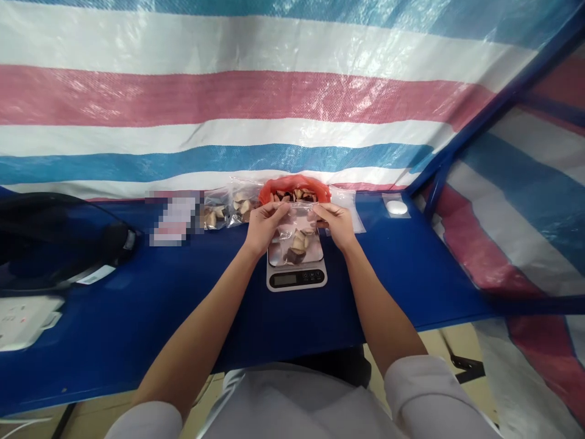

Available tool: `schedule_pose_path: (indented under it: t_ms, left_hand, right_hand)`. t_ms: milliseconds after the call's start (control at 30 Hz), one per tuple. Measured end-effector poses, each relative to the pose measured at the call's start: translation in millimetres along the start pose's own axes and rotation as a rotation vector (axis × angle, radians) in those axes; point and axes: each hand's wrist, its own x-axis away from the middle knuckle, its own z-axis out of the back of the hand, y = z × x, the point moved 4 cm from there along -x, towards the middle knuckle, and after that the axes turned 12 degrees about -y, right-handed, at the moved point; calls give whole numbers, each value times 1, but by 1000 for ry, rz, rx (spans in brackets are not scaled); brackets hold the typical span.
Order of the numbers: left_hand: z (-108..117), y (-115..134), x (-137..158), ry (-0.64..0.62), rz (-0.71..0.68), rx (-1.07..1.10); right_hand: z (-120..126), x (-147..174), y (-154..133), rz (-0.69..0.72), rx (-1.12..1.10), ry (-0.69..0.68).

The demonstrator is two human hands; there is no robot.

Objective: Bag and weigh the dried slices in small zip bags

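A clear zip bag (pixel 299 219) with several pale and brown dried pieces (pixel 299 242) in its lower part is held over a small digital scale (pixel 297 278). My left hand (pixel 265 227) pinches the bag's top left corner. At the top right corner, my right hand (pixel 337 225) pinches it likewise. The bag's lower part lies in front of the scale's metal plate; whether it rests on the plate I cannot tell. Just behind the hands stands a red plastic bag (pixel 296 182), open at the top, with more dark and pale pieces inside.
Left of the red bag are two filled clear bags (pixel 242 207) (pixel 214 214). More clear bags (pixel 347 207) lie on the right, near a white oval object (pixel 397 207). On the blue table (pixel 393 280), a black item (pixel 68 238) and white power strip (pixel 27 320) sit left. Striped sheeting (pixel 228 97) hangs behind.
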Motion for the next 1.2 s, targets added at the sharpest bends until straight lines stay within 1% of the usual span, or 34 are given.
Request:
schedule_pose_path:
  t_ms: [167,267,500,633,833,1033,1200]
  left_hand:
    - [13,-3,1,62,-5,-34]
    - [16,1,3,47,-14,-55]
    - [24,-2,9,41,20,-5]
    - [25,-4,11,4,53,59]
    - [29,-2,12,-26,109,58]
    - [33,-2,12,-19,127,83]
    - [30,1,13,-4,157,103]
  right_hand:
    - [-1,2,3,17,14,25]
    - [-1,2,4,16,8,32]
    - [-4,6,4,-23,50,-45]
    - [-5,6,3,-20,64,-18]
    - [-4,5,5,-9,82,9]
    - [-3,5,6,21,66,31]
    - [-5,5,4,29,76,76]
